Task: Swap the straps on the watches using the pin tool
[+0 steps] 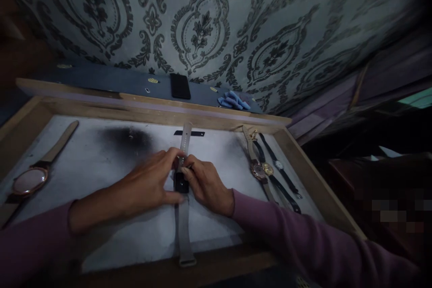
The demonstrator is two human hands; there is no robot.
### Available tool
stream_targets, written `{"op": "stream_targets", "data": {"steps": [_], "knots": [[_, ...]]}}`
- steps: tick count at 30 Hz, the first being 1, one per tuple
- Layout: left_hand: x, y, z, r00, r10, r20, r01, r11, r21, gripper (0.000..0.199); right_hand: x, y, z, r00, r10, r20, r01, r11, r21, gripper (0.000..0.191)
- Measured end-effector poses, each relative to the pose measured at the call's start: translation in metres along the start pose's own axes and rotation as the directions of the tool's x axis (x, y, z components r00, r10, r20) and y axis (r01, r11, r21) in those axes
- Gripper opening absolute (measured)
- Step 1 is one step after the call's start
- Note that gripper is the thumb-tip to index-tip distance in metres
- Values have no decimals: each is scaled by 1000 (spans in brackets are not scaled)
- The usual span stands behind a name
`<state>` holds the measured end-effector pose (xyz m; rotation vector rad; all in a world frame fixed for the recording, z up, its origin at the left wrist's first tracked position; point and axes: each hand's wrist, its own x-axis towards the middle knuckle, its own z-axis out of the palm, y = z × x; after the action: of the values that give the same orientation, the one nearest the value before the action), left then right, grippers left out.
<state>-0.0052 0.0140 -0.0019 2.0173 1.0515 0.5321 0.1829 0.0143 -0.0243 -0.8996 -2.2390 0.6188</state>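
A watch with a black rectangular face (182, 183) and a pale grey strap (185, 229) lies lengthwise in the middle of a shallow wooden tray. My left hand (145, 184) grips it from the left, thumb at the near end of the face and fingers at the far end. From the right, my right hand (205, 184) is closed in a pinch where the far strap meets the case. Whatever small part lies between those fingertips is hidden. Beyond my hands, a dark flat strip (197, 133) lies by the far strap end.
The tray's wooden rim (151, 101) surrounds a white base. At left lies a large round-faced watch (30, 181); at right are several watches (267, 169). Behind the tray, a black phone (180, 86) and a crumpled blue cloth (233, 100) rest on a blue surface against a patterned wall.
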Motion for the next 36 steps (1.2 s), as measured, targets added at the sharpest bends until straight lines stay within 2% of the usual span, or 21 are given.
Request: {"op": "stream_targets", "data": {"steps": [3, 6, 9, 11, 13, 16, 19, 21, 25, 27, 30, 33, 36], "knots": [[6, -4, -5, 999, -30, 16, 32, 985, -172, 43, 0, 0, 0, 1000, -4, -7, 4, 1000, -20, 15], [15, -7, -3, 994, -87, -59, 71, 972, -225, 31, -1, 0, 0, 1000, 1, -15, -1, 1000, -27, 15], [20, -7, 4, 977, -162, -140, 125, 962, -242, 34, -1, 0, 1, 1000, 9, -14, -9, 1000, -20, 15], [23, -6, 7, 974, -177, -144, 127, 945, -302, 22, -1, 0, 1, 1000, -2, -6, 2, 1000, -26, 14], [24, -7, 10, 974, -197, -110, 129, 887, -443, 7, -1, 0, 1, 1000, -18, -5, 18, 999, -33, 14], [25, -8, 12, 961, -261, -89, 152, 770, -619, 8, 0, 0, 2, 1000, -7, -2, 7, 1000, -24, 15], [25, -9, 14, 946, -307, -108, 161, 730, -664, 6, -1, 0, 2, 1000, 19, 13, -19, 1000, -12, 14], [25, -9, 14, 949, -295, -110, 152, 734, -662, 7, -1, 0, 2, 999, 35, 19, -35, 999, 0, 14], [26, -13, 12, 967, -215, -136, 105, 825, -556, 13, 0, -2, 1, 991, 134, -22, -129, 981, 147, 17], [26, -15, 7, 971, -201, -126, 109, 848, -518, 14, 2, -3, -1, 970, 237, -60, -210, 935, 287, 23], [24, -17, 0, 973, -211, -97, 132, 844, -519, 14, 6, -1, -4, 909, 401, -112, -290, 803, 521, 29], [21, -14, -4, 968, -216, -126, 116, 835, -538, 17, 10, 1, -6, 848, 528, -37, -365, 634, 682, 34], [19, -7, -5, 967, -175, -183, 58, 855, -515, 17, 11, 0, -6, 823, 565, 53, -437, 572, 694, 39]]}}
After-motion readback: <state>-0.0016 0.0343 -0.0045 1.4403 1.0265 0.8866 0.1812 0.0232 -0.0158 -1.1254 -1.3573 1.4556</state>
